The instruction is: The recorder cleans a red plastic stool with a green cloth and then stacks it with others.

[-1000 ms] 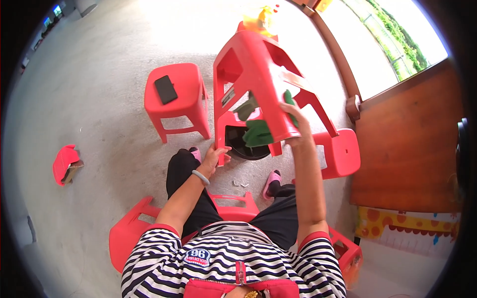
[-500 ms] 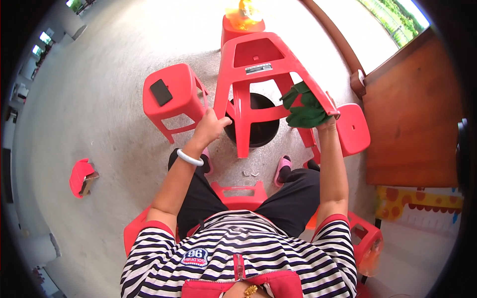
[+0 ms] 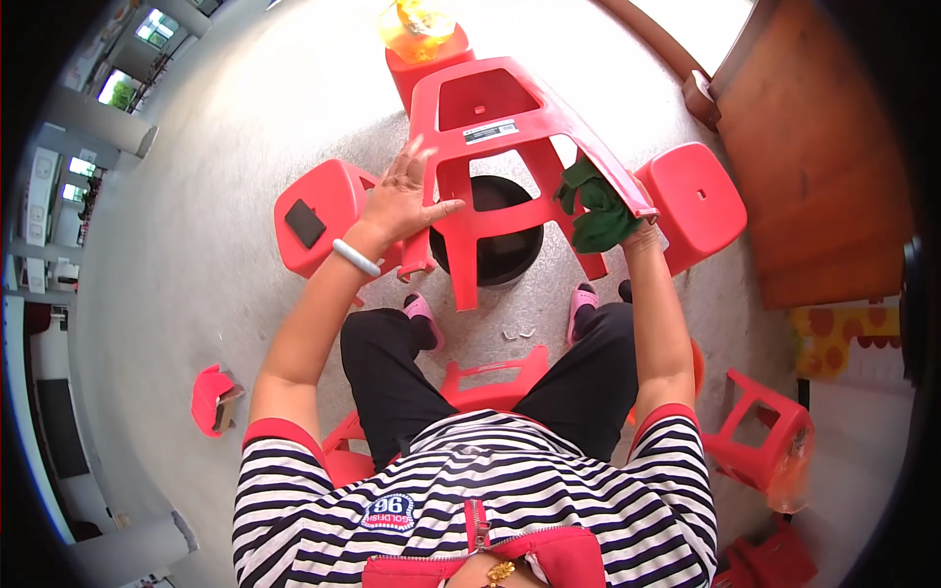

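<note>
A red plastic stool (image 3: 495,134) is tipped in front of me, its legs pointing toward me. My left hand (image 3: 400,196) lies against its left leg, fingers spread and thumb stretched to the right. On the other side, my right hand (image 3: 642,233) is at the right leg with a bunched dark green cloth (image 3: 600,218) in its grip; most of its fingers are hidden by the leg and cloth. Behind the tipped stool's legs, a round black basin (image 3: 524,250) shows on the floor.
A red stool (image 3: 333,196) at left carries a dark flat rectangular object (image 3: 305,223). Another stool (image 3: 691,201) stands at right, beside a brown wooden panel (image 3: 814,157). A yellow plastic bag (image 3: 417,29) tops the far stool (image 3: 431,69). A red dustpan-like piece (image 3: 208,400) lies left.
My left hand has opened from its hold on the stool's leg and shifted left and upward. The right hand still holds the green cloth at the leg. The whole view has turned somewhat.
</note>
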{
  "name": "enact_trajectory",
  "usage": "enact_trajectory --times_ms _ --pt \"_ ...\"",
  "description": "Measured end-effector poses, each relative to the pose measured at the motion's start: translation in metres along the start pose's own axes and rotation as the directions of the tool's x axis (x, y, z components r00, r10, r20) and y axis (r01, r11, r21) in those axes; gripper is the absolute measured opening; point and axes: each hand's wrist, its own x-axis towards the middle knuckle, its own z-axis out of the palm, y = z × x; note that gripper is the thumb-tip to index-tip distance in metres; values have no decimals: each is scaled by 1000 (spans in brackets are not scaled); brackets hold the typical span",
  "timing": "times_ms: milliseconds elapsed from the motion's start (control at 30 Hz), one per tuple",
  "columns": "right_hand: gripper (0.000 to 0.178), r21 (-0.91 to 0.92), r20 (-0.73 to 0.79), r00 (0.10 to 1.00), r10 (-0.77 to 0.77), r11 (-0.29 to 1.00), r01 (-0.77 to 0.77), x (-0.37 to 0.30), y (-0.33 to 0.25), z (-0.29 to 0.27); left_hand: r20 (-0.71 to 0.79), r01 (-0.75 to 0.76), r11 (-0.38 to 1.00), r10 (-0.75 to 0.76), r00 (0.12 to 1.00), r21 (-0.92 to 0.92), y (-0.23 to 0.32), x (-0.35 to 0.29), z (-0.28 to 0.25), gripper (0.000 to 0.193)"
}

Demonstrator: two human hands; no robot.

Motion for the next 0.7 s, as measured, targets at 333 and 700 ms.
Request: enact_trajectory --times_ms 333,700 --pt "38 20 -323 931 -173 982 189 -6 50 -21 304 54 992 -86 949 110 -4 55 -2 66" --pt "42 32 -180 962 204 979 -202 95 150 -21 286 40 998 -27 958 -40 -35 73 19 69"
